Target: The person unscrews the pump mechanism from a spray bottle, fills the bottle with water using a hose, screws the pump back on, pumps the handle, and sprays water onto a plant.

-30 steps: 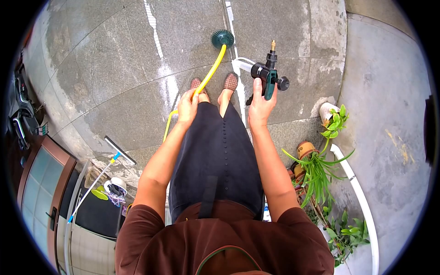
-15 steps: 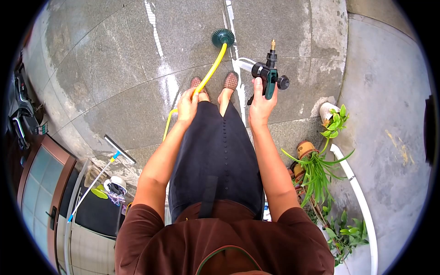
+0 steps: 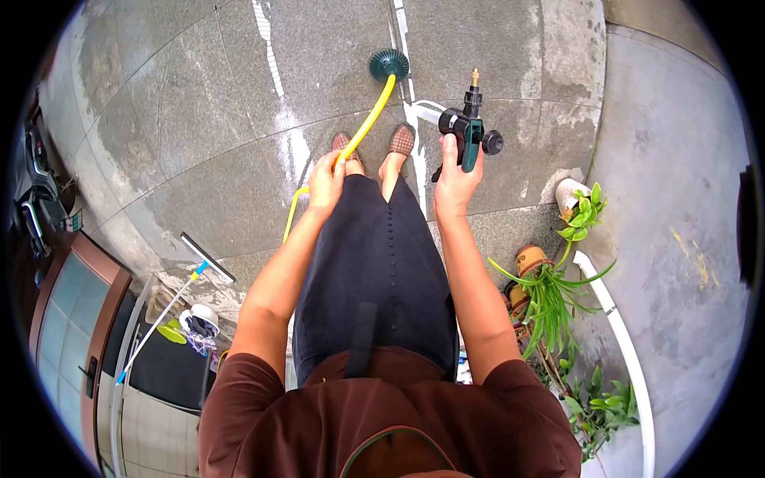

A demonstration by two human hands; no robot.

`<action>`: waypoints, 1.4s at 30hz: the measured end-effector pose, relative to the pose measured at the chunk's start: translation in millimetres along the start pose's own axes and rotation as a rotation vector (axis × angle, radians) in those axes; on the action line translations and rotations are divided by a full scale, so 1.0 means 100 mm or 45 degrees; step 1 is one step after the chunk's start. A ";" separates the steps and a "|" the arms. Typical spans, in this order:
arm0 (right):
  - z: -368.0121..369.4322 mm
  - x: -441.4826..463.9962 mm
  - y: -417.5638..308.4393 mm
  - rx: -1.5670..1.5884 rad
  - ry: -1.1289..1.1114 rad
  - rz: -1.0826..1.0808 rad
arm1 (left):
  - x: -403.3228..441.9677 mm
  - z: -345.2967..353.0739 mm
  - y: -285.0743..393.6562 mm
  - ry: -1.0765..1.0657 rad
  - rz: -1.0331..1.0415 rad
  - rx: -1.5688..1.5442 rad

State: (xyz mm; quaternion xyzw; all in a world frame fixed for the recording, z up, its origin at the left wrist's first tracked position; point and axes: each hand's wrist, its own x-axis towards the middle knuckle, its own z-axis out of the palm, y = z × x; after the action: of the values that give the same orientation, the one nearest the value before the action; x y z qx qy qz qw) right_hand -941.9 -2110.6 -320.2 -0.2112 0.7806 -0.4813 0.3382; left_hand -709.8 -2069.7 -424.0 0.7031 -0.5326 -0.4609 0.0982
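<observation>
One left hand pinching a yellow hose, right hand wrapped around a green and black spray gun.

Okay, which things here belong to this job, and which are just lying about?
Apparently in use:
- yellow-handled green tool, left hand
- spray gun, right hand

Apparently just around:
- squeegee
- potted plants
- white pipe
</observation>
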 end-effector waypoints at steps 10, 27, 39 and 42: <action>0.02 -0.01 0.00 0.030 0.004 0.007 | 0.00 0.02 -0.01 0.012 0.006 0.005; 0.03 -0.01 0.08 0.024 0.004 0.019 | -0.01 -0.01 0.04 -0.034 -0.037 -0.016; 0.01 -0.03 0.08 0.014 -0.004 0.018 | -0.03 -0.01 0.02 -0.052 -0.049 -0.003; 0.02 -0.03 0.09 0.027 0.004 0.023 | -0.03 0.00 0.01 -0.034 -0.029 -0.008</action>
State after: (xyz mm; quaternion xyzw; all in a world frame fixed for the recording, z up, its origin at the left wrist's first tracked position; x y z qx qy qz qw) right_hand -938.5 -2106.1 -327.9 -0.1997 0.7780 -0.4867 0.3435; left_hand -710.6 -2067.4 -422.0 0.7026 -0.5242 -0.4731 0.0880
